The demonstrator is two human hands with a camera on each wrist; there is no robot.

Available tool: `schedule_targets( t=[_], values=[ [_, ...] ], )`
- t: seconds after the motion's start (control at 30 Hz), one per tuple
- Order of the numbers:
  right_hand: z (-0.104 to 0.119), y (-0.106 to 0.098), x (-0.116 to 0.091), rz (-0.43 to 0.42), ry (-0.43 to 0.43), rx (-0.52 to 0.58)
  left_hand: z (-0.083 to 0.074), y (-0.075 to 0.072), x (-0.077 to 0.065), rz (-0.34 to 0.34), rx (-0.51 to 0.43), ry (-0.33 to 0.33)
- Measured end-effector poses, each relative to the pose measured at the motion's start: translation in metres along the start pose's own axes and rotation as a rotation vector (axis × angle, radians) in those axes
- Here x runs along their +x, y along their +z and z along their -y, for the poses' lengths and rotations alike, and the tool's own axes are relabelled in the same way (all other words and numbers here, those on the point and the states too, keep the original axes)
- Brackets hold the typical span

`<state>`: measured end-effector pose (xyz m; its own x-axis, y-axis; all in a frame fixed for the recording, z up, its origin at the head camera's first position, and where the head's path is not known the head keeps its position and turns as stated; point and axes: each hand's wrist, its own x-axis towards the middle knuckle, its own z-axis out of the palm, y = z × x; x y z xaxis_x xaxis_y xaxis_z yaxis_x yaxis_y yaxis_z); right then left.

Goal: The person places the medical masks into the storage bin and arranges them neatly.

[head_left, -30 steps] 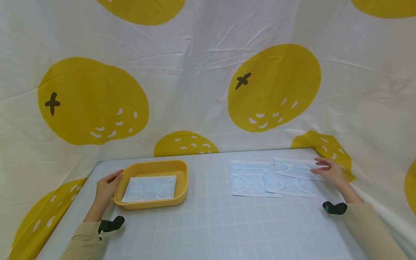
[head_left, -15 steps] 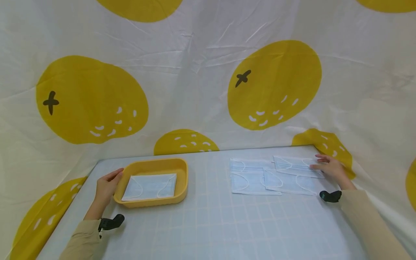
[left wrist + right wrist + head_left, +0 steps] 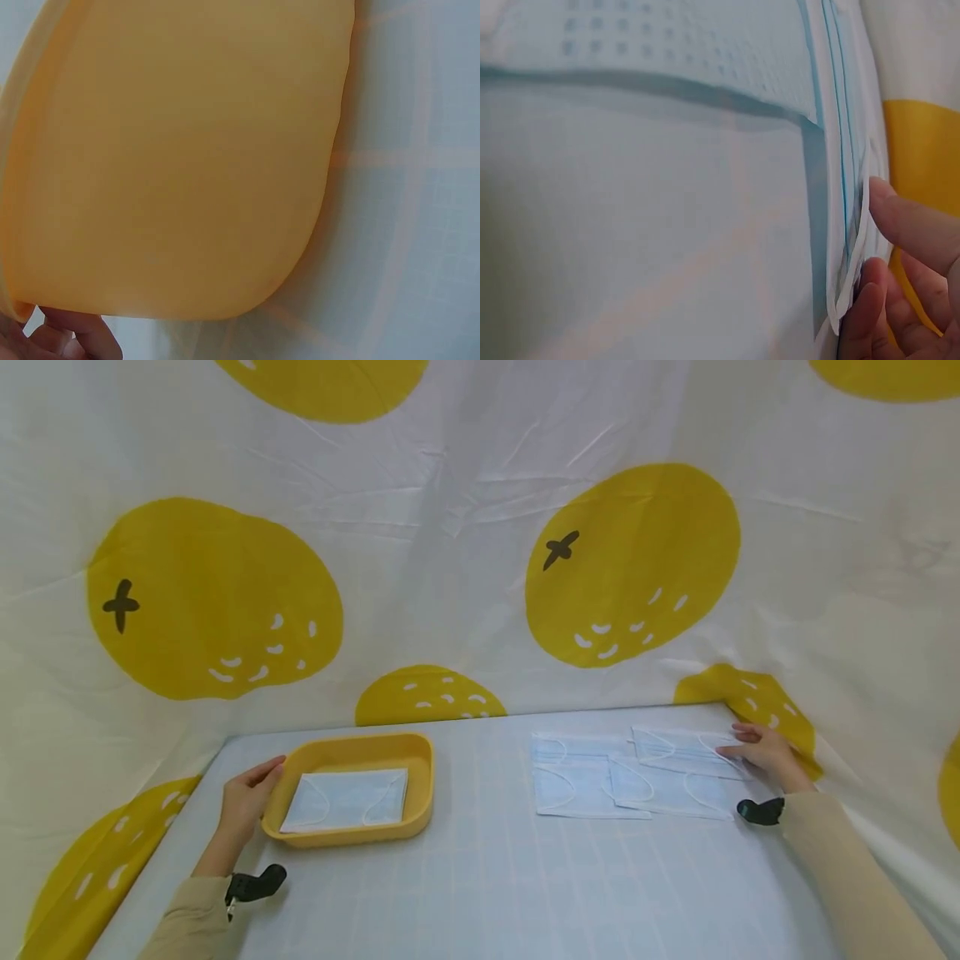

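Note:
At the left of the head view, my left hand (image 3: 246, 802) grips the left rim of a yellow tray (image 3: 420, 822); in the left wrist view its fingers (image 3: 94, 334) curl at the rim's underside. Inside the tray lie light-blue face masks (image 3: 348, 800), stacked flat. Over on the right, my right hand (image 3: 771, 758) pinches the right end of the far-right face mask (image 3: 686, 752), which overlaps another. The right wrist view has the thumb (image 3: 915, 229) on one side of this mask (image 3: 840, 150) by its ear loop, with curled fingers on the other.
More face masks lie overlapping, one at the front right (image 3: 675, 793) and others at the left of the group (image 3: 577, 793). The table (image 3: 480, 877) wears a pale checked cloth. A white curtain (image 3: 450, 568) with yellow fruit shapes hangs along its back edge.
My right wrist has shifted slightly forward and left, while the fingers stay at the same mask's end. The left hand and tray keep their place. The head view tilts a little.

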<state>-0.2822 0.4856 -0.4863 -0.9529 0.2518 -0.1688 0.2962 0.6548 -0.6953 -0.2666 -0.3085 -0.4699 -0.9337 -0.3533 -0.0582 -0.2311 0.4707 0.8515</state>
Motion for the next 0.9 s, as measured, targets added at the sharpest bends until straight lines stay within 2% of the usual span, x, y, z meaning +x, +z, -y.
schedule_targets(
  t=[0.2, 0.33, 0.6, 0.9],
  values=[
    [0.0009, -0.0038, -0.0002, 0.060, -0.012, 0.008, -0.0012, -0.0006, 0.0013, 0.000, 0.001, 0.005],
    [-0.0001, -0.0039, 0.0011, 0.069, 0.011, 0.020, -0.0001, 0.0000, 0.0011, -0.001, 0.003, -0.008],
    [-0.0070, -0.0020, 0.0028, 0.104, 0.009, -0.033, 0.0028, 0.0012, 0.0002, -0.007, -0.019, -0.005],
    [-0.0072, -0.0038, 0.0011, 0.090, -0.045, -0.073, 0.0030, 0.0018, 0.0014, -0.009, -0.030, -0.013]
  ],
)
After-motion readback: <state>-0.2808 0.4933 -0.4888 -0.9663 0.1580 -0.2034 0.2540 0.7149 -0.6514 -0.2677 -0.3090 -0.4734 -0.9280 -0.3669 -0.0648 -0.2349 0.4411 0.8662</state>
